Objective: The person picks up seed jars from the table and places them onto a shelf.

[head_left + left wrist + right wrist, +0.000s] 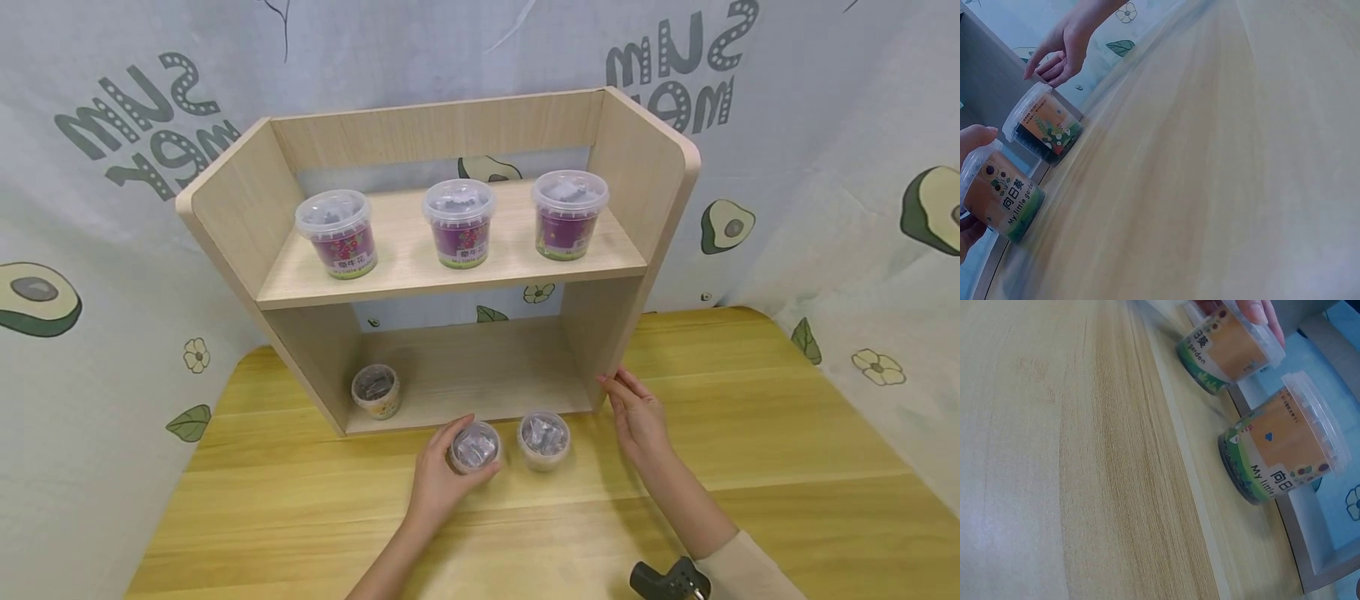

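My left hand (437,479) grips a small lidded plastic cup (475,447) with an orange label, thumb on one side and fingers round the other. This cup stands upright on the table just before the shelf's front edge. A matching lidded cup (543,442) sits to its right, untouched; its orange and green label faces the right wrist view. At the lower right corner of the wooden shelf (468,287), my right hand (641,417) rests its fingertips against the side panel and holds no cup.
Three purple-labelled cups stand spaced along the upper shelf board: a left one (340,233), a middle one (461,223) and a right one (568,215). Another small cup (377,392) is at the lower compartment's left end. A black device (670,579) lies by the right sleeve.
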A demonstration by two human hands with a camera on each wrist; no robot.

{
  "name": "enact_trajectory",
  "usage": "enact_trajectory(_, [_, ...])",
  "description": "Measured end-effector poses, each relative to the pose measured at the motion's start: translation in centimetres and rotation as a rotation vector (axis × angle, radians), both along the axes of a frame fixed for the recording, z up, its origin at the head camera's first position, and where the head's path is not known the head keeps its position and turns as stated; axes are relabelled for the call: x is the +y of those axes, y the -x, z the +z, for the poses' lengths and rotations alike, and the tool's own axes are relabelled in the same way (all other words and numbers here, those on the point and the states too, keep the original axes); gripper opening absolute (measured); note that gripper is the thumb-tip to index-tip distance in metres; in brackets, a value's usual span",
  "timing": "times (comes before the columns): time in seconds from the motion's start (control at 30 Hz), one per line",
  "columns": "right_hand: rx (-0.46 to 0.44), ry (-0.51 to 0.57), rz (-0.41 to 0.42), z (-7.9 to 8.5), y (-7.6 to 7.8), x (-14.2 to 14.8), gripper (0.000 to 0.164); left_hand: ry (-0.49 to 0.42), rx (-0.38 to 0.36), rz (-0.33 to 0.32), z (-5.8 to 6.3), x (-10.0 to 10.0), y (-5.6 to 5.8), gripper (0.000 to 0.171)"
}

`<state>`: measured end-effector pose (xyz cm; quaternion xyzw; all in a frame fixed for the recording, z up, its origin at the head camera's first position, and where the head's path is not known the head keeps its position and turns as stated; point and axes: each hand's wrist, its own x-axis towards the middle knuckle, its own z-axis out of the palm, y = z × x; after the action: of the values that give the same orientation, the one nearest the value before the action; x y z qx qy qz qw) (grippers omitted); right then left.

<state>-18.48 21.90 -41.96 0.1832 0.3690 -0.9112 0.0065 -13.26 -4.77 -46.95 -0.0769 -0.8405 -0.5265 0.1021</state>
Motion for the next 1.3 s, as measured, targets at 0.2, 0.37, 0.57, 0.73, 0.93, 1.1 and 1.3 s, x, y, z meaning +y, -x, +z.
enact_trajectory(0.2, [0.014, -0.004, 0.007, -0.1, 0.0, 0.1, 0.028, 0.009, -0.023, 0.004, 1.0, -0.1, 0.1, 0.068])
enact_trajectory(0.37, [0.015, 0.005, 0.006, -0.2, 0.1, 0.2, 0.029, -0.011, -0.016, -0.007, 2.8, -0.4, 0.7, 0.067])
enact_trajectory(0.57, [0.005, 0.012, 0.004, -0.2, 0.1, 0.2, 0.028, -0.021, 0.045, -0.008, 4.9, -0.8, 1.6, 0.066])
enact_trajectory(0.73, [-0.004, 0.022, 0.005, -0.1, 0.1, 0.2, 0.028, -0.015, 0.040, -0.009, 5.4, -1.1, 2.0, 0.065])
enact_trajectory(0.93, [-0.021, 0.047, -0.002, -0.1, 0.1, 0.2, 0.027, -0.018, 0.029, 0.010, 5.1, -1.1, 2.8, 0.067])
enact_trajectory(1.1, [-0.017, 0.044, -0.006, -0.1, 0.2, 0.1, 0.028, -0.029, 0.040, 0.025, 4.8, -1.3, 3.9, 0.065])
enact_trajectory(1.3, [-0.008, 0.017, -0.009, -0.1, 0.2, 0.0, 0.030, -0.003, 0.005, 0.040, 4.5, -1.2, 5.5, 0.064])
